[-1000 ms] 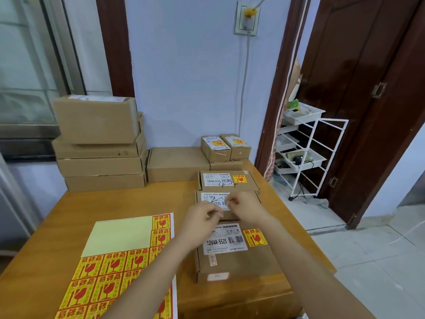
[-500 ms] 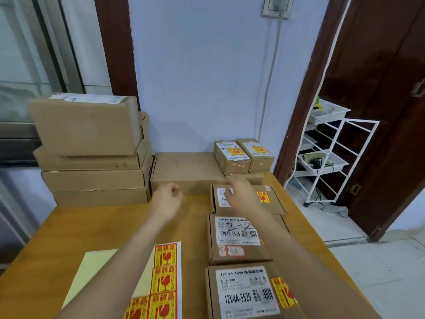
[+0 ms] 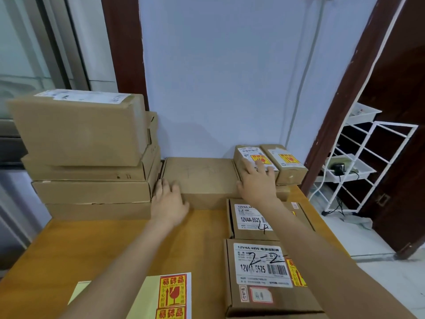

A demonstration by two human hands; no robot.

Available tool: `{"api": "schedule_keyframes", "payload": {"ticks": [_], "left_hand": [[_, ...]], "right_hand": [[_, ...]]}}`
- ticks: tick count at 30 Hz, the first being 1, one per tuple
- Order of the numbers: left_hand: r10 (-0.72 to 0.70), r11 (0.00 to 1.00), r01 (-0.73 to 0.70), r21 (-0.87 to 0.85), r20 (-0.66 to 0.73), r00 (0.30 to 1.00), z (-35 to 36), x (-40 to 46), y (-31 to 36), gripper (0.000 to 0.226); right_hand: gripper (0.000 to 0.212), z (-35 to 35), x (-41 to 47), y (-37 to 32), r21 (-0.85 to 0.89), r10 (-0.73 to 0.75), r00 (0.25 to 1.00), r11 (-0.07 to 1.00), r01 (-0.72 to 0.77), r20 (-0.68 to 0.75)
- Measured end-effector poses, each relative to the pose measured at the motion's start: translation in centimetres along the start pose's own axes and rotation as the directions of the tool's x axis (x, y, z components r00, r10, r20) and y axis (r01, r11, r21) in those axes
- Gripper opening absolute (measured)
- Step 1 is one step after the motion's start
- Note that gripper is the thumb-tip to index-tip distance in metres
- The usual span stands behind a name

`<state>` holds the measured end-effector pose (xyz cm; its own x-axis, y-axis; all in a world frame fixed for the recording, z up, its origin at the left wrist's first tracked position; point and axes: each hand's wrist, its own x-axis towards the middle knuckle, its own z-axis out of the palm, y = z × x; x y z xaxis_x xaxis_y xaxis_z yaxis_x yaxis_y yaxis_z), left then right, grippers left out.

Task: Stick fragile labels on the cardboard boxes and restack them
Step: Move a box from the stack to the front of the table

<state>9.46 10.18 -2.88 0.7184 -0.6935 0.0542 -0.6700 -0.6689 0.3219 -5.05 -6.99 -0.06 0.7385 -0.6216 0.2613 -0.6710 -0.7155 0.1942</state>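
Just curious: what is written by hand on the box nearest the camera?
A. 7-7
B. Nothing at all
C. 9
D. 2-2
D: the nearest box has "2-2" scrawled in black marker across its white label, above the printed 12V4A-5525.

Both forearms are bare to the frame's edge, and the hands, left [image 3: 169, 203] and right [image 3: 257, 187], wear nothing.

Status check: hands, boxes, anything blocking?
Both hands open, on flat box. Two small labelled boxes on its right end. Nothing blocking.
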Motion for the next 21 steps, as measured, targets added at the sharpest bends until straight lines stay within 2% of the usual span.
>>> {"api": "schedule_keyframes", "payload": {"ticks": [5,6,9,12,15,17,21], "left_hand": [[0.022,0.997,-0.019,0.072,-0.04,0.999,0.4,0.0,-0.1,0.064],[0.022,0.997,-0.019,0.07,-0.045,0.999,0.3,0.0,-0.1,0.062],[0.02,0.999,-0.017,0.045,-0.062,0.998,0.4,0.1,-0.1,0.055],[0.02,0.999,-0.018,0.031,-0.08,0.997,0.4,0.2,0.0,0.046],[0.022,0.999,-0.02,0.027,-0.065,0.998,0.4,0.3,0.0,0.043],[0.025,0.999,-0.024,0.027,-0.053,0.998,0.3,0.4,0.1,0.043],[0.039,0.998,-0.037,0.043,-0.031,0.999,0.3,0.4,0.2,0.038]], "right_hand": [[0.048,-0.3,0.2,-0.6,0.035,0.096,0.994,0.995,-0.098,0.044],[0.044,-0.3,0.0,-1.0,0.066,0.095,0.995,0.993,-0.096,0.011],[0.029,0.0,-0.3,-2.2,0.199,-0.033,0.985,0.978,0.067,-0.169],[0.027,-0.1,-0.9,-3.7,0.409,-0.1,0.994,0.906,0.106,-0.035],[0.026,1.2,-2.3,-4.4,0.42,-0.117,0.989,0.896,0.145,-0.091],[0.034,2.1,-3.3,-4.5,0.407,-0.139,0.986,0.899,0.165,-0.092],[0.057,2.6,-4.1,-3.7,0.438,-0.147,0.989,0.89,0.125,0.017]]}}
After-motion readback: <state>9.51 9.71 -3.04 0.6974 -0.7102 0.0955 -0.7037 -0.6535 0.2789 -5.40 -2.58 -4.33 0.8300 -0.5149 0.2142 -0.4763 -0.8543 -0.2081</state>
